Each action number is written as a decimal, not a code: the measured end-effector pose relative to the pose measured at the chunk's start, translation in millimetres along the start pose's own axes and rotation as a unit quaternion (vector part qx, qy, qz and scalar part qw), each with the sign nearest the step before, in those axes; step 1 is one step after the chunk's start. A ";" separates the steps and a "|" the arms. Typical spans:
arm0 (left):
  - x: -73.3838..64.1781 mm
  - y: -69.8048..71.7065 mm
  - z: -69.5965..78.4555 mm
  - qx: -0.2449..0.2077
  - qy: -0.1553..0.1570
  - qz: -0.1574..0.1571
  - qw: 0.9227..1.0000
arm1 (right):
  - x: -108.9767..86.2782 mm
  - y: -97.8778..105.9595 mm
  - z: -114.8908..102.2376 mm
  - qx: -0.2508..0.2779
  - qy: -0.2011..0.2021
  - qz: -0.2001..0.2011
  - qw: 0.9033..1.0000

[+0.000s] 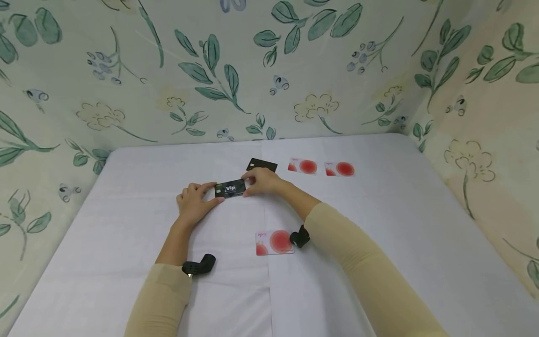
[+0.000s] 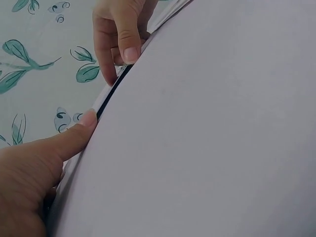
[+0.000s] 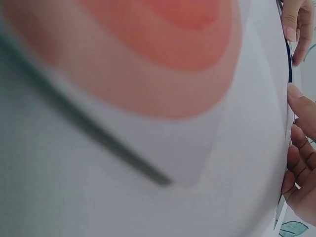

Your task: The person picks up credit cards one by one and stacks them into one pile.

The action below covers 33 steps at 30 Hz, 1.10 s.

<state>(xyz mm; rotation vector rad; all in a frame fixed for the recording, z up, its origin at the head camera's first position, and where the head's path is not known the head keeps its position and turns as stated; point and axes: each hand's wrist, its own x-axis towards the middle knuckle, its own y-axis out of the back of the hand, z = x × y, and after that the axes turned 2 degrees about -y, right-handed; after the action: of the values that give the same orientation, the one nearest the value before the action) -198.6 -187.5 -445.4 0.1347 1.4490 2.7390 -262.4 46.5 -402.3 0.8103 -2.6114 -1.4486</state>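
Note:
A black card marked "Vip" [image 1: 229,188] lies on the white cloth, its printed face up. My left hand [image 1: 195,203] holds it by the left end, thumb at the near corner and index finger at the far one. At the opposite end, my right hand [image 1: 263,181] pinches the card between thumb and fingers. Seen from the left wrist, the card [image 2: 114,91] is a thin dark strip between both hands. A second black card [image 1: 262,164] lies just beyond my right hand, which partly covers it.
Two white cards with red circles, a left one [image 1: 302,166] and a right one [image 1: 339,169], lie at the back right. A similar card [image 1: 274,242] lies nearer, beside the right wrist camera [image 1: 300,237]. Patterned fabric [image 1: 261,112] rises behind the table.

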 end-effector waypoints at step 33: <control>-12.7 2.1 1.0 -0.103 -0.048 0.015 0.993 | -23.9 5.7 10.3 0.027 0.136 -0.024 0.990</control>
<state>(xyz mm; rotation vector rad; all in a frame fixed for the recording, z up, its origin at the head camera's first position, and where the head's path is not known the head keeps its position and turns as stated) -185.9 -188.8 -443.8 0.2793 1.1411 2.8403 -247.1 68.0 -398.6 1.0044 -2.4494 -1.1852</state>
